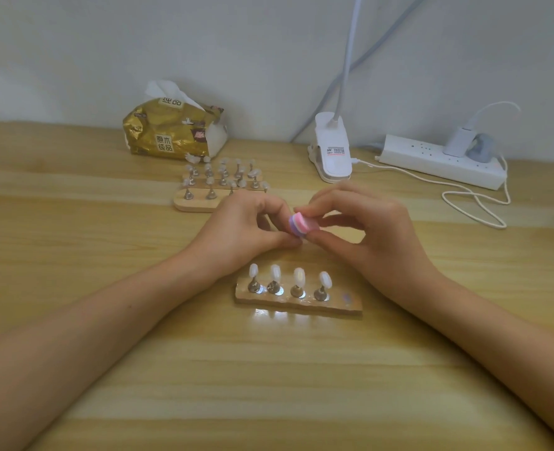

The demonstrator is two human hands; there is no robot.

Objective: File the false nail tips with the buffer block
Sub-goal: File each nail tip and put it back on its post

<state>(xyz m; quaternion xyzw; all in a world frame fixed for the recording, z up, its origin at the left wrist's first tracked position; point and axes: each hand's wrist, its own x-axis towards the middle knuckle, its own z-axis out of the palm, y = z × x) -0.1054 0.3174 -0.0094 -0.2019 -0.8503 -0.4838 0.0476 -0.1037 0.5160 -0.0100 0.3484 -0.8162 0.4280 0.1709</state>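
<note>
Nearest me on the pale wooden tabletop (269,369), the small wooden peg stand (298,302) carries four translucent false nail tips (275,271); its fifth spot is bare. Just beyond, my right hand (376,229) pinches the pink-and-purple layered buffer block (301,223). My left hand (243,229) curls against the block's end, probably holding the missing tip, though I cannot tell. Farther back, more wooden stands of tips (201,203) wait, so most of the filing seems to be left.

Layered pink-purple buffer block (302,224) pinched just beyond four upright nail tips (299,275)
</note>
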